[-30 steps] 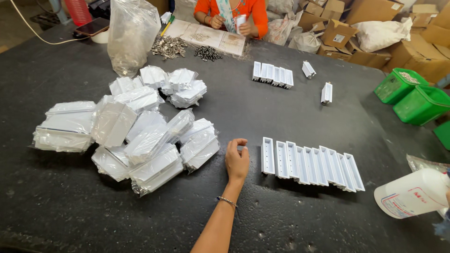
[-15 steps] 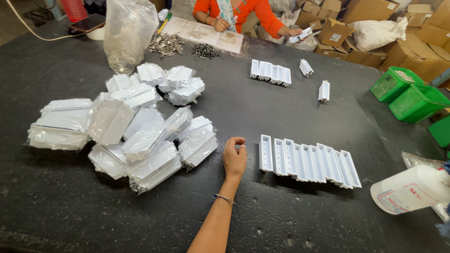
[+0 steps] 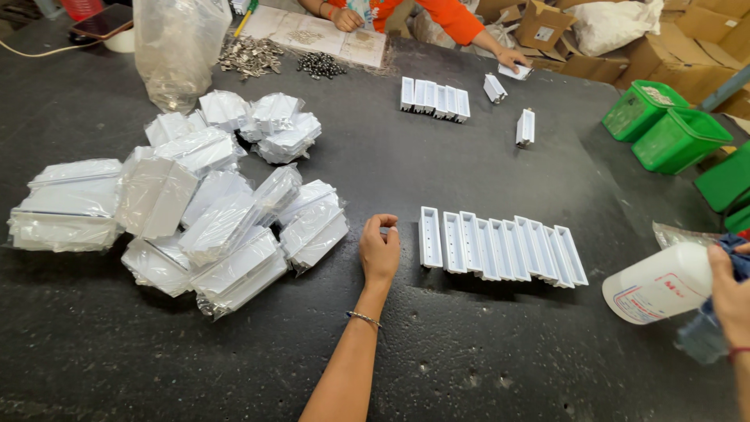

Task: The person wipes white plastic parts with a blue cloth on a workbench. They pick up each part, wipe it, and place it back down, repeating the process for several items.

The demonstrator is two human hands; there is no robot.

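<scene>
Far left on the dark table [image 3: 484,180], a heap of clear plastic bags [image 3: 195,211] lies piled up, each one wrapped around flat white pieces, the biggest packet at the outer left edge. Behind the heap stands a tall clear sack [image 3: 176,47], nearly empty, and just right of it a scatter of small metal parts [image 3: 250,56] beside a sheet of paper [image 3: 320,35] (small dark bits lie at its near edge).

Moving in, the left hand [image 3: 380,248] rests on the table between the bag heap and a row of white trays [image 3: 500,246]. Its fingers are curled inward, fingertips pressed together near the first tray's end; whether they pinch something small I cannot tell. The trays are long, narrow, open-topped channels laid side by side, touching.

Farther back sits a second, shorter row of white channels [image 3: 434,98], with two loose ones to its right. A person in an orange sleeve [image 3: 457,19] reaches one hand to a white piece there.

On the right, green bins [image 3: 664,129] stand at the table's edge with cardboard boxes behind. Near right, the right hand [image 3: 730,293] is wrapped around a white bottle [image 3: 660,281] with a red-and-blue label, a blue cloth bunched against it.
</scene>
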